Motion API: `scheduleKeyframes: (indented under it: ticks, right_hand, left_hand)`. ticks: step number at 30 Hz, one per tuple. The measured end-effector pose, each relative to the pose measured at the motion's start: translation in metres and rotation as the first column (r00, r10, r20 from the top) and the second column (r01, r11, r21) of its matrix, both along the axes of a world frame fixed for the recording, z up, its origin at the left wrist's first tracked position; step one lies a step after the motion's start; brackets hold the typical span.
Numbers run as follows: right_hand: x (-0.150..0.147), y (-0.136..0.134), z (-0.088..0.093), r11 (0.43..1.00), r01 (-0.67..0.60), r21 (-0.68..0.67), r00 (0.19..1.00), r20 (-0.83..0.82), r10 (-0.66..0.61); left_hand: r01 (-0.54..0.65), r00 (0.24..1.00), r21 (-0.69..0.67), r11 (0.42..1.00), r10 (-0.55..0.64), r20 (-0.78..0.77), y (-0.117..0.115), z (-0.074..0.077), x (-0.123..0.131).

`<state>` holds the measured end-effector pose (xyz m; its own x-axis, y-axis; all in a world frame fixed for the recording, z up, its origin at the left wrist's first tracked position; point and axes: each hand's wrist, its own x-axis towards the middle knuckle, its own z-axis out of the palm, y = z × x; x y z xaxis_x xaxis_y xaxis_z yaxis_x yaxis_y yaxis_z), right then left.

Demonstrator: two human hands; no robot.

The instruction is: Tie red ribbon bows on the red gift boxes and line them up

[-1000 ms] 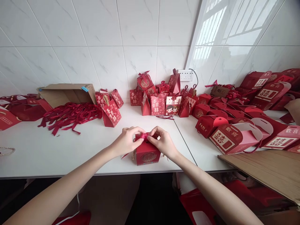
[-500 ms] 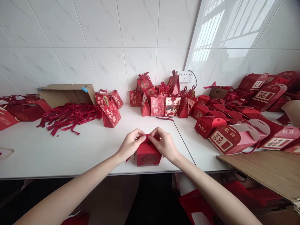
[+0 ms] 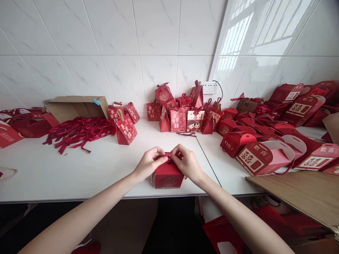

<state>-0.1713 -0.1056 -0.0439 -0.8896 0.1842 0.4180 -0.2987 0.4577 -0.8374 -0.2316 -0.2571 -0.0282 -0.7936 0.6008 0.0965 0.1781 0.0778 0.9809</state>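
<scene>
A small red gift box with a round embossed pattern on its front stands upright near the table's front edge. On its top lies a dark red ribbon. My left hand pinches the ribbon from the left, thumb against the fingers. From the right, my right hand pinches it too, and the fingertips of both hands almost meet above the box. Parts of a twisted cord show at the box's sides. The fingers hide much of the ribbon's knot or loop.
A heap of red ribbons spills from a cardboard box at the left. Several small red gift boxes stand against the wall. More red boxes crowd the right, beside a cardboard sheet. A power strip is on the wall.
My fingers have shifted slightly on the ribbon, the left thumb now lower. The ribbon tail that hung at the box's left side no longer shows. The box stays in place.
</scene>
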Motion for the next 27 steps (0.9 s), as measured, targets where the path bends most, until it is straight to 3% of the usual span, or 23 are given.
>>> scheduleKeyframes:
  ticks: [6, 10, 13, 19, 27]
  right_hand:
    - [-0.015, 0.009, 0.007, 0.996, -0.023, 0.082, 0.999, -0.038, 0.026]
    - [-0.044, 0.026, 0.013, 0.986, -0.003, 0.17, 0.998, -0.056, 0.013]
    - [-0.064, 0.037, 0.011, 0.988, 0.007, 0.156, 0.997, -0.072, 0.005]
    - [-0.079, 0.047, -0.003, 0.996, -0.02, 0.087, 0.996, -0.09, 0.028]
    - [-0.057, 0.053, -0.008, 0.995, -0.014, 0.098, 0.994, -0.103, 0.024]
  left_hand:
    - [-0.085, 0.99, 0.147, 0.986, 0.066, 0.126, 0.017, -0.006, -0.007]
    - [-0.178, 0.982, 0.259, 0.949, 0.153, 0.112, 0.044, -0.018, -0.034]
    - [-0.168, 0.986, 0.295, 0.941, 0.155, 0.068, 0.059, -0.023, -0.056]
    - [-0.101, 0.994, 0.287, 0.953, 0.11, -0.015, 0.063, -0.025, -0.074]
    - [-0.071, 0.997, 0.192, 0.979, 0.071, 0.007, 0.053, -0.028, -0.064]
